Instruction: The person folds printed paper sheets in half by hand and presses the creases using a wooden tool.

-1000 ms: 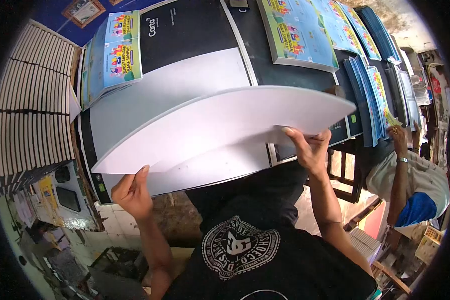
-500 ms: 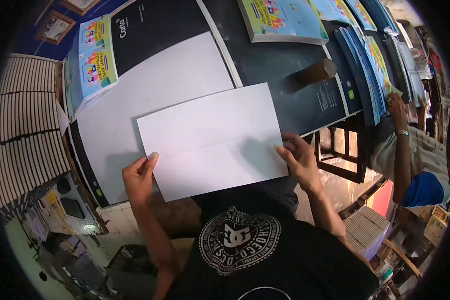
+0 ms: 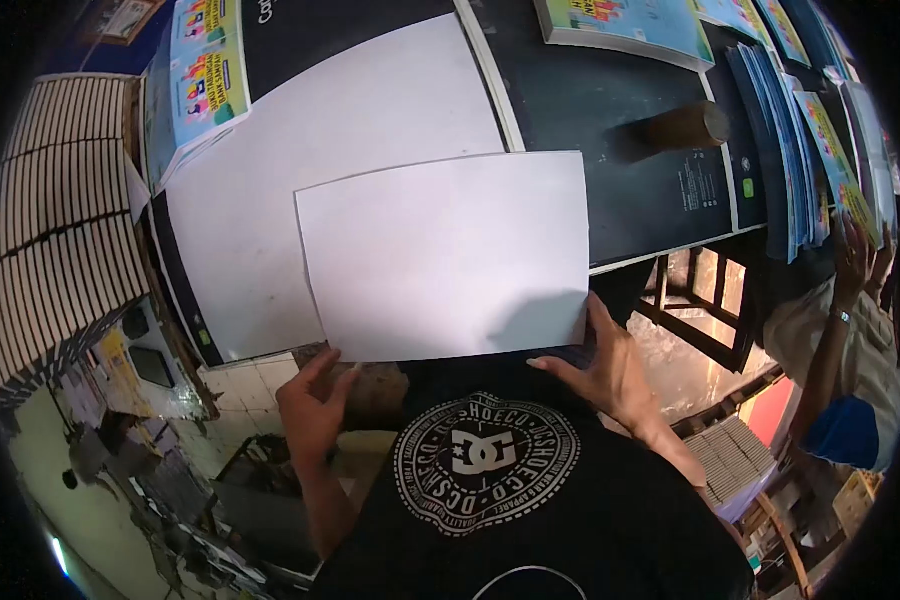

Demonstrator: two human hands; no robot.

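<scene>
White paper, one sheet or a thin stack, lies in front of me over a larger white sheet, its near edge close to my body. At its near left corner, my left hand has its fingertips against the paper, thumb and index finger apart. Around the near right corner is my right hand, fingers along the right side and thumb spread below the near edge. Neither hand pinches the paper. A brown cylindrical object lies on the dark tabletop beyond the right hand.
Stacked printed books stand at the left edge, with another book stack at the back. Upright blue booklets line the right, where another person's hand touches one. Tall book piles fill the far left.
The paper has turned slightly and levelled out. Both hands have loosened their pinch and slid down to its near corners. The other person's hand has moved along the booklets.
</scene>
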